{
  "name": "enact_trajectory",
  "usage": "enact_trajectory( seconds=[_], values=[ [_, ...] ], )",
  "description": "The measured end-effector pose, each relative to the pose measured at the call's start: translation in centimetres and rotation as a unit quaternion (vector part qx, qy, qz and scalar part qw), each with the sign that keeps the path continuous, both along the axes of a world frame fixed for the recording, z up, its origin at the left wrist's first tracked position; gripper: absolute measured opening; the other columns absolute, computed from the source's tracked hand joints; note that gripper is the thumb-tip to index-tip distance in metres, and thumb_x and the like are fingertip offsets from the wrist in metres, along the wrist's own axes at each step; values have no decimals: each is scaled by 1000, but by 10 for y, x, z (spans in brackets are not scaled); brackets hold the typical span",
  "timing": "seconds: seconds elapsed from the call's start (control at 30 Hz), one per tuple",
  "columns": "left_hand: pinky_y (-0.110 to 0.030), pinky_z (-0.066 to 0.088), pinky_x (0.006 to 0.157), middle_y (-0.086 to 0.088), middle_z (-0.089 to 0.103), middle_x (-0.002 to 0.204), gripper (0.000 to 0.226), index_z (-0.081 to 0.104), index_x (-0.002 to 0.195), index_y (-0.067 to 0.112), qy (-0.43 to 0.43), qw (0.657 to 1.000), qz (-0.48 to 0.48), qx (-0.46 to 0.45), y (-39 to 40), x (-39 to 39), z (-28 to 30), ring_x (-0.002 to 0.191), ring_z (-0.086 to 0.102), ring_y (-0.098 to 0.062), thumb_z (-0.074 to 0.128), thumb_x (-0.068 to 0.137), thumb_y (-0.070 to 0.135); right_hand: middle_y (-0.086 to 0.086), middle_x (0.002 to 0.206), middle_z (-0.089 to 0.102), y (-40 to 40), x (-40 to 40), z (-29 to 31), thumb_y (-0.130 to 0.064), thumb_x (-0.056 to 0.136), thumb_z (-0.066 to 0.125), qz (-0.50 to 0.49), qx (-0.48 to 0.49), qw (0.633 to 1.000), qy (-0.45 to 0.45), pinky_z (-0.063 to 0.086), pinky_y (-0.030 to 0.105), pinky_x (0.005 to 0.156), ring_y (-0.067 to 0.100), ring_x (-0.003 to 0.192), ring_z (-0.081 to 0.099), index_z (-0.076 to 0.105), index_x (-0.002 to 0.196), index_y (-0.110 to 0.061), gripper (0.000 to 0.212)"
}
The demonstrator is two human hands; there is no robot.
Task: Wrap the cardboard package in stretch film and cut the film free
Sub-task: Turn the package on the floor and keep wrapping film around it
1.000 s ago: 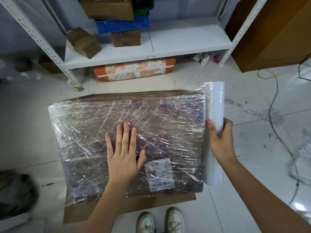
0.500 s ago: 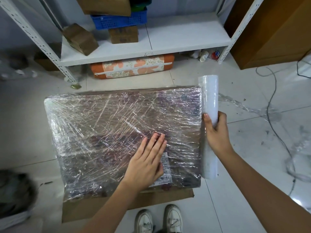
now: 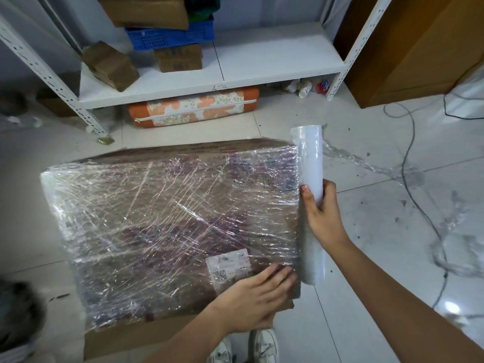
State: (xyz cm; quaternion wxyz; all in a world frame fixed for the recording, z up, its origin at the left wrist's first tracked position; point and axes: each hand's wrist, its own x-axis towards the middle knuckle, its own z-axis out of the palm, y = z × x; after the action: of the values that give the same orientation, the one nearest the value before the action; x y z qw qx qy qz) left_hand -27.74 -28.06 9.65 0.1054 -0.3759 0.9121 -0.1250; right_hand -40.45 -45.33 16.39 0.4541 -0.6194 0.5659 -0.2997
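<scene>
The left hand (image 3: 251, 302) lies flat on the film-wrapped cardboard package (image 3: 170, 226) near its label (image 3: 227, 265) — the right hand (image 3: 322, 213) grips the film roll (image 3: 310, 163) upright at the package's right edge.

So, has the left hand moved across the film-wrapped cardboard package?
Yes. The left hand slid rightward across the package, past the white label.

Floor: pale glossy tiles (image 3: 366, 258).
On floor: film-wrapped cardboard package (image 3: 167, 226), orange floral cushion (image 3: 193, 108), loose cable (image 3: 419, 205), film scraps (image 3: 366, 163).
Shelf: white board (image 3: 275, 58).
On shelf: brown boxes (image 3: 110, 65), blue crate (image 3: 167, 38).
</scene>
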Motion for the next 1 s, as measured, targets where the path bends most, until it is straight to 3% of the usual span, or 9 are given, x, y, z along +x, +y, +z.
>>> enact_trajectory(
  seconds=[0.1,0.17,0.3,0.43,0.57,0.63,0.73,0.87,1.0],
  values=[
    [-50,3,119,-9,32,151,55,34,145,14,75,988,81,-107,-24,-2,28,141,23,-31,26,97,40,-14,89,50,2,-2,-1,-29,94,50,1,2,1000,-3,43,5,60,-21,71,53,35,111,-13,28],
    [-52,3,118,-10,26,153,61,27,148,13,111,969,173,-135,-48,10,41,144,15,-29,33,94,41,-15,90,49,4,-3,-1,-29,94,51,-4,1,1000,-3,42,4,61,-22,71,52,36,111,-12,28],
    [-46,17,114,-10,41,148,53,45,141,16,151,957,220,-119,-64,15,57,139,30,-25,35,94,38,-15,91,49,1,-3,1,-30,93,52,2,2,1000,-4,42,3,60,-18,74,54,36,111,-13,29],
    [-51,9,117,-7,27,154,54,29,147,19,173,923,286,-190,-90,20,97,142,24,-25,30,97,39,-15,91,49,3,-5,1,-30,93,51,1,7,1000,-8,42,4,62,-7,79,53,36,113,-13,30],
    [-55,20,113,-9,43,147,55,38,145,26,187,897,380,-130,-117,49,120,137,38,-31,28,95,45,-16,94,49,8,-10,1,-30,94,49,17,19,1000,-6,43,4,62,-5,83,52,34,114,-15,29],
    [-54,30,110,-9,50,141,52,38,145,29,179,902,378,-105,-113,59,118,129,48,-32,27,96,43,-15,96,49,9,-12,0,-30,93,48,26,25,999,-7,44,6,62,-4,85,53,34,115,-15,30],
    [-50,29,111,-8,53,139,48,35,145,34,178,904,380,-88,-103,72,119,127,50,-29,26,98,42,-16,98,50,11,-14,-2,-33,93,47,32,31,999,-9,46,11,63,-3,87,54,33,115,-17,31],
    [-43,17,113,-7,60,131,47,48,137,29,210,839,493,-97,-75,101,119,125,53,-25,26,98,42,-16,99,51,7,-16,-2,-34,92,46,50,40,998,-10,46,15,67,-2,89,55,32,116,-18,32],
    [-59,7,115,-9,56,135,47,60,126,24,233,769,585,-112,-51,118,115,134,42,-27,27,98,44,-17,101,51,6,-17,-2,-38,91,46,69,62,996,-8,48,12,66,-3,90,54,31,117,-19,36]
  ],
)
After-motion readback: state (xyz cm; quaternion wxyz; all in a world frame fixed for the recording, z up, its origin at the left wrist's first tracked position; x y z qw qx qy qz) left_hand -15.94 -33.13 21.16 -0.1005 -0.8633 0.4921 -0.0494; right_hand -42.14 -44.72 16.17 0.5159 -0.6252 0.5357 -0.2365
